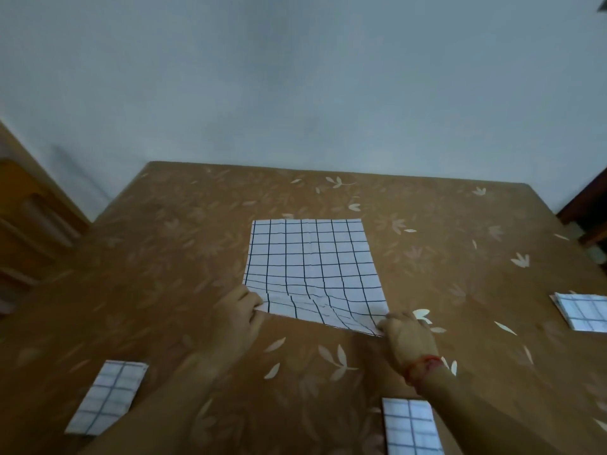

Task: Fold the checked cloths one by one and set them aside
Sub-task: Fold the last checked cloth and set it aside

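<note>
1. Our left hand [241, 310] pinches the near-left corner of the white cloth with thin black checks [312, 257], which is spread mid-way on the brown leaf-print surface [164, 257].
2. Our right hand [405, 333] pinches its slightly lifted near-right corner.
3. A folded checked cloth [106, 399] lies near left, a second folded cloth [410, 428] near right, and a third folded cloth [583, 311] far right.

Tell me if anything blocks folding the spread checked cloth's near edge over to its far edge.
Nothing visible does. The left hand and right hand pinch the near corners of the spread cloth, whose surface is bare up to the far edge. The folded cloths lie apart from it.
</note>
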Tool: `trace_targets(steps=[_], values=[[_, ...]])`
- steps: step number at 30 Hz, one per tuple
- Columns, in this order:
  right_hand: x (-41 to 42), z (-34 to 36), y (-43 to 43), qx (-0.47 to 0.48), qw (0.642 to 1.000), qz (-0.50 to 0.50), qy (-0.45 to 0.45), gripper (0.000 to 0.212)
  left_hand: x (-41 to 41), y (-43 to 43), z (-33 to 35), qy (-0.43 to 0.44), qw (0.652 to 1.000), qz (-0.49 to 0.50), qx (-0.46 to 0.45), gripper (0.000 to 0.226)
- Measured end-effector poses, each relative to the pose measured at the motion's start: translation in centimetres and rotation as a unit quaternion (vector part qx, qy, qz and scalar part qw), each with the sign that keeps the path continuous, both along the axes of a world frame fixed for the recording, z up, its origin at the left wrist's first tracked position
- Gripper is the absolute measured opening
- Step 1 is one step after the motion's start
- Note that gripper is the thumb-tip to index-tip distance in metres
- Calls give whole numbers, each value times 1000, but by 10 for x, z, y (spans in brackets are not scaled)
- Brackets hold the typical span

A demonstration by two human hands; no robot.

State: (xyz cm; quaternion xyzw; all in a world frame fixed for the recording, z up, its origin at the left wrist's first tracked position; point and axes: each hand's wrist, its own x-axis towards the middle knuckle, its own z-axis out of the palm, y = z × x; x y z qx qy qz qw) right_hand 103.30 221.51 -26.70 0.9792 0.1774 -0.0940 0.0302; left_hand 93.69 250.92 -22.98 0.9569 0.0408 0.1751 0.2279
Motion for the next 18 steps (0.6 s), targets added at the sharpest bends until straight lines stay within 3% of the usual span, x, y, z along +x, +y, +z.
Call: trace_targets(steps=[6,11,18], values=[[-24,42,-15,115,991,-69,13,20,-48,6,21,75,996,30,-27,15],[-46,61,-21,73,995,-39,47,17,-92,0,34,107,994,9,-6,15],[-57,74,-14,94,991,-32,91,9,-121,5,25,127,992,19,-5,16]])
